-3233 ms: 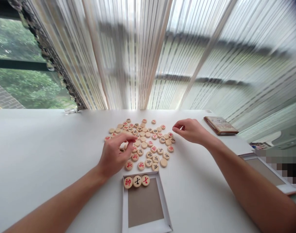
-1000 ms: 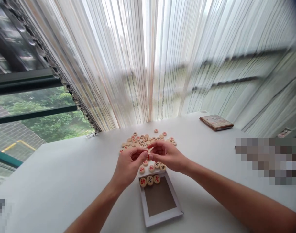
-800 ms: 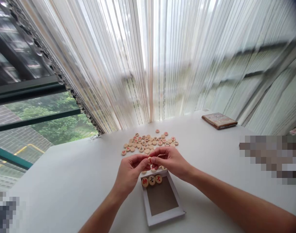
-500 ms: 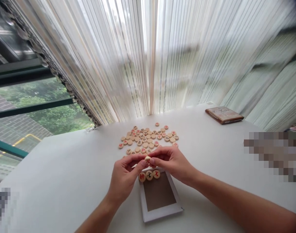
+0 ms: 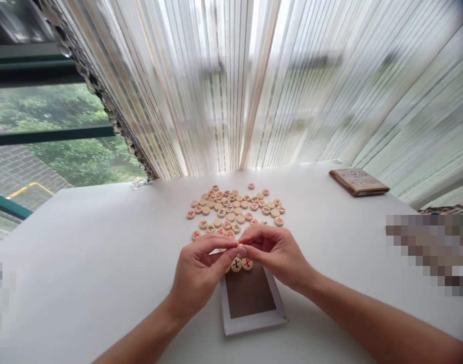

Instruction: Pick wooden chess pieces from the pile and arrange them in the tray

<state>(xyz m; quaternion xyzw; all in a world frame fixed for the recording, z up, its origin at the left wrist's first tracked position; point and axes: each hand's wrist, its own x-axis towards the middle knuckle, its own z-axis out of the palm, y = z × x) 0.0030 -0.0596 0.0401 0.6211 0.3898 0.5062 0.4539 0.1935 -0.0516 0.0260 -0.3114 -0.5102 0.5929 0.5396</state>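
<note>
Fingertips of my left hand (image 5: 197,268) and my right hand (image 5: 280,255) meet in a pinch on one small Chinese chess piece (image 5: 240,245), mostly covered by the fingers. Just below them lies a shallow white box (image 5: 256,326) with a brown inside. Along its far end a black-marked piece (image 5: 236,264) and a red-marked piece (image 5: 247,263) sit side by side. A third piece to their left is largely behind my left fingers. Beyond my hands, many round wooden pieces (image 5: 231,210) are spread out, some showing red or black characters, some blank side up.
A flat brown-edged box (image 5: 358,182) rests at the back right of the white table (image 5: 121,263). String curtains (image 5: 231,101) hang along the table's far edge, with a window (image 5: 56,121) on the left. A blurred-out patch covers something at the right.
My view has shifted slightly. The held piece's red-marked face, visible before, is now mostly hidden by my fingers. My left hand now covers most of the leftmost piece in the box.
</note>
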